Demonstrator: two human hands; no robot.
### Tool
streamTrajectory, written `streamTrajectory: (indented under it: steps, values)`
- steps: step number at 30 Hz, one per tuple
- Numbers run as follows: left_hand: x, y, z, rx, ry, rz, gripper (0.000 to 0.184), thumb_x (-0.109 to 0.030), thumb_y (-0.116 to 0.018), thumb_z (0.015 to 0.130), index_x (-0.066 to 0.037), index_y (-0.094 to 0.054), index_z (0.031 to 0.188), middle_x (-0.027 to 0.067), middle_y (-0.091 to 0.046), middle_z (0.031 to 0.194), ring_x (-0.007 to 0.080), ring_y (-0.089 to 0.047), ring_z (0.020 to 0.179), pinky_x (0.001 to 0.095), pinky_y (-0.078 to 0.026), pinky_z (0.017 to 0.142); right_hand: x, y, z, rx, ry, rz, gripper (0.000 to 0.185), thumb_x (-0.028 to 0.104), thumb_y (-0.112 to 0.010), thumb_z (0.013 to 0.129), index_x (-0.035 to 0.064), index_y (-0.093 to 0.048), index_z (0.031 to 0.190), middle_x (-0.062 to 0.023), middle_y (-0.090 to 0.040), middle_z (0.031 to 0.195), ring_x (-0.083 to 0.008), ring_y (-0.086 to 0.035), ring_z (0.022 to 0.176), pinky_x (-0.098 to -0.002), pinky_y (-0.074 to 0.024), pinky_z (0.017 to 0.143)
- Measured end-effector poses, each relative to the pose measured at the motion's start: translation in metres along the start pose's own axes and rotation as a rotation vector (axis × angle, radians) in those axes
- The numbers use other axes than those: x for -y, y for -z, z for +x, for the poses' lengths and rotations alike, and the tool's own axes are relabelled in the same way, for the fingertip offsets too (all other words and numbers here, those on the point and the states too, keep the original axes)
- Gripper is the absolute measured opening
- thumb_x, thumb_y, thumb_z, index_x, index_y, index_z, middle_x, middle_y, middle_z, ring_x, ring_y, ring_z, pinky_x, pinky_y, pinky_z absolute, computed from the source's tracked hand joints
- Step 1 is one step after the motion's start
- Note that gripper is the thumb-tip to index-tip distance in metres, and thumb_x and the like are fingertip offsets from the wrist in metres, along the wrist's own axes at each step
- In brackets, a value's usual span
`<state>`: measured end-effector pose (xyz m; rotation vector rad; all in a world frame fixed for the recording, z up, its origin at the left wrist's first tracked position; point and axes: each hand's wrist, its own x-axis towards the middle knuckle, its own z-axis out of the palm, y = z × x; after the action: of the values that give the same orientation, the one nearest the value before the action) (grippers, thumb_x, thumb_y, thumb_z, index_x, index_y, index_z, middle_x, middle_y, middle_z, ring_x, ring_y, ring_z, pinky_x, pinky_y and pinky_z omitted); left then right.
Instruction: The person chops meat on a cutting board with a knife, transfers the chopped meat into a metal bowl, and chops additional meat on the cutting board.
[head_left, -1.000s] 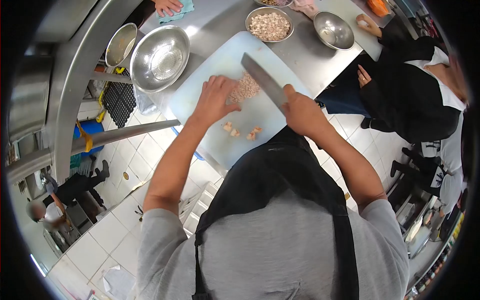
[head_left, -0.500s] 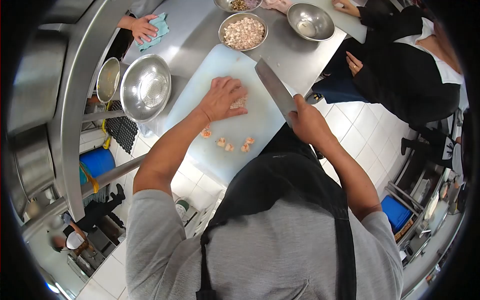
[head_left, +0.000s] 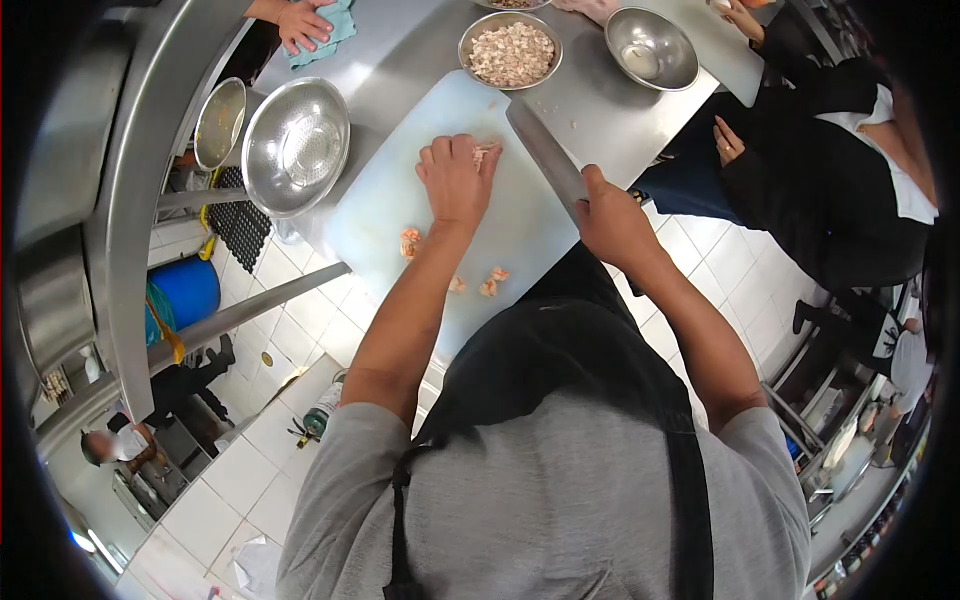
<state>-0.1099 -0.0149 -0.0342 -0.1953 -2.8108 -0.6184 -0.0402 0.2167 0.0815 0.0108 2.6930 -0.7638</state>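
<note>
My left hand (head_left: 455, 180) is curled around a small heap of chopped shrimp (head_left: 486, 152) on the white cutting board (head_left: 385, 185); its palm side is hidden. A broad-bladed kitchen knife (head_left: 543, 148) is gripped by the handle in my right hand (head_left: 612, 222). Its blade slants over the board's right edge, tip pointing away from me. Nearer my body lie several orange-and-white shrimp pieces (head_left: 493, 281), partly behind my left forearm, with another shrimp piece (head_left: 410, 242) to the left.
Beyond the board stands a steel bowl of diced pale pieces (head_left: 510, 55). Another steel bowl (head_left: 652, 50) is to its right. At the left is a large perforated bowl (head_left: 296, 148). A co-worker's hand (head_left: 303, 25) rests on a teal cloth (head_left: 335, 32); another person (head_left: 820, 180) stands at right.
My left hand has moved away from me and curled its fingers around the chopped shrimp. My right hand still holds the knife beside the board. The camera view has shifted slightly.
</note>
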Motion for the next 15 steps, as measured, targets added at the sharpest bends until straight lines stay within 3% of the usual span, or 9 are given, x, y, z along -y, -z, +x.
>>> streamTrajectory:
  steps: [3, 8, 14, 15]
  values:
    - [-0.009, 0.017, -0.021, -0.025, 0.082, -0.05, 0.048, -0.043, -0.086, 0.091, -0.011, -0.068, 0.122, 0.0131, -0.062, 0.12, 0.0367, -0.055, 0.116, 0.0538, -0.043, 0.096, 0.003, -0.002, 0.006, 0.027, -0.009, -0.013, 0.035, 0.008, -0.067, 0.1, -0.0037, -0.049, 0.128, -0.035, -0.073, 0.102, -0.0542, -0.072, 0.098, -0.0603, -0.0553, 0.089]
    - [0.015, 0.025, -0.028, -0.018, 0.084, -0.343, 0.053, -0.034, -0.085, 0.091, -0.007, -0.068, 0.133, 0.0156, -0.064, 0.127, 0.0387, -0.058, 0.117, 0.0516, -0.046, 0.103, 0.027, -0.001, 0.003, -0.024, 0.069, -0.081, 0.029, 0.002, -0.061, 0.096, -0.0033, -0.051, 0.122, -0.0319, -0.073, 0.105, -0.0514, -0.074, 0.092, -0.058, -0.0599, 0.083]
    - [0.024, 0.068, 0.001, 0.224, -0.267, -0.303, 0.045, -0.02, -0.087, 0.087, -0.007, -0.068, 0.126, 0.0139, -0.068, 0.123, 0.0375, -0.063, 0.114, 0.0472, -0.051, 0.103, 0.04, -0.005, 0.021, 0.044, 0.119, -0.218, 0.026, 0.001, -0.058, 0.095, -0.002, -0.053, 0.12, -0.0294, -0.072, 0.102, -0.0461, -0.077, 0.088, -0.0533, -0.0632, 0.076]
    - [0.025, 0.066, 0.0, 0.229, -0.252, -0.304, 0.044, -0.018, -0.087, 0.085, -0.007, -0.068, 0.124, 0.0137, -0.068, 0.121, 0.0375, -0.063, 0.114, 0.0464, -0.051, 0.102, 0.043, -0.002, 0.018, 0.035, 0.135, -0.221, 0.025, 0.001, -0.057, 0.095, -0.0018, -0.053, 0.119, -0.0292, -0.072, 0.101, -0.0454, -0.077, 0.087, -0.0527, -0.0634, 0.075]
